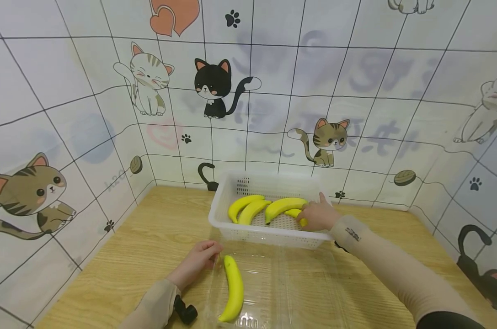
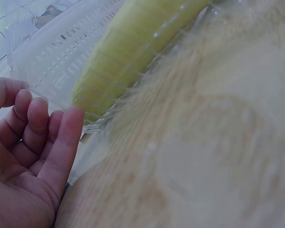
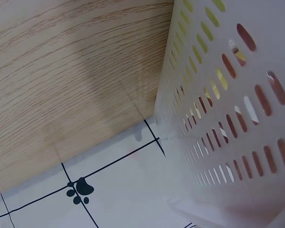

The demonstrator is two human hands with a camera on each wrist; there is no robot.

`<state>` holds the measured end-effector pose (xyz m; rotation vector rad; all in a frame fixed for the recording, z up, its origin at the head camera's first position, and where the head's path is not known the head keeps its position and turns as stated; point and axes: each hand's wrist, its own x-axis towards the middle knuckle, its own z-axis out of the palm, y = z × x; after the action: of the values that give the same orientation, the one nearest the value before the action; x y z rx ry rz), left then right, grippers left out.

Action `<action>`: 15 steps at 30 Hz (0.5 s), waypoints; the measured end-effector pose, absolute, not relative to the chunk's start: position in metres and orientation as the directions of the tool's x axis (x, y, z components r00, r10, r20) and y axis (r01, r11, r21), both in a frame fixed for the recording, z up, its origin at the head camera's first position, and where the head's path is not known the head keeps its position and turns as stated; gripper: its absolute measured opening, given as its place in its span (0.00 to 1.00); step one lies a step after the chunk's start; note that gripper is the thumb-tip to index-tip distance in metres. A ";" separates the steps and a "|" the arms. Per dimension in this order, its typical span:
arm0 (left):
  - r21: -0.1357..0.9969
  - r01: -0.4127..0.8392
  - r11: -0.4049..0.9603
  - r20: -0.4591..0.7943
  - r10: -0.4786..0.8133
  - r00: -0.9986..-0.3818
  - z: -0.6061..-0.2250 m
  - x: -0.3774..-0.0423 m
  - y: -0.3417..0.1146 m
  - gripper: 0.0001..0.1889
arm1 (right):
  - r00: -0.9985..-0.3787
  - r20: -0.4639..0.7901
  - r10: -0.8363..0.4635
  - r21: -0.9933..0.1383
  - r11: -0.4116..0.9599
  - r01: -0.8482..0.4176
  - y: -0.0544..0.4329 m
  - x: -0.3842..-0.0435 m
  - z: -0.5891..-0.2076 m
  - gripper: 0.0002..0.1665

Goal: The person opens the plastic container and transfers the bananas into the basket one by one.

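Note:
In the head view my right hand (image 1: 318,215) reaches into the right end of a white slotted basket (image 1: 269,234). Its fingers curl over a banana (image 1: 292,213) that is partly hidden beneath them. Beside it lies another banana (image 1: 285,205), with two more (image 1: 251,212) at the basket's left. My left hand (image 1: 199,258) pinches the rim at the far left corner of a clear plastic clamshell box (image 1: 264,288), its fingers curled in the left wrist view. One banana (image 1: 234,290) lies lengthwise along the left side of this box.
The wooden table (image 1: 162,219) meets walls covered in cat-print sheeting (image 1: 273,105) at the back and both sides. The basket stands near the back wall, with the clear box in front of it. A black strap mount (image 1: 185,311) sits on my left wrist.

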<state>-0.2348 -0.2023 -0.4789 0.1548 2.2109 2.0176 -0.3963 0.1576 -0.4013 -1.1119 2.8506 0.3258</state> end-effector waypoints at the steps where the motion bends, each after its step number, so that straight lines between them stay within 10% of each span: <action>1: 0.996 -0.019 0.091 -0.035 0.175 -0.984 -0.479 -0.235 -0.202 0.14 | -0.737 -0.135 -0.663 0.173 0.716 -0.676 0.158 -0.396 -0.401 0.18; 15: 0.997 -0.013 0.075 -0.027 0.192 -0.981 -0.478 -0.234 -0.203 0.13 | -0.751 -0.115 -0.650 0.169 0.732 -0.660 0.157 -0.394 -0.399 0.21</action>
<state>-0.2341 -0.2029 -0.4779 0.1847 2.1871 2.0303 -0.3939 0.1571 -0.3992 -1.0898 2.8790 0.3096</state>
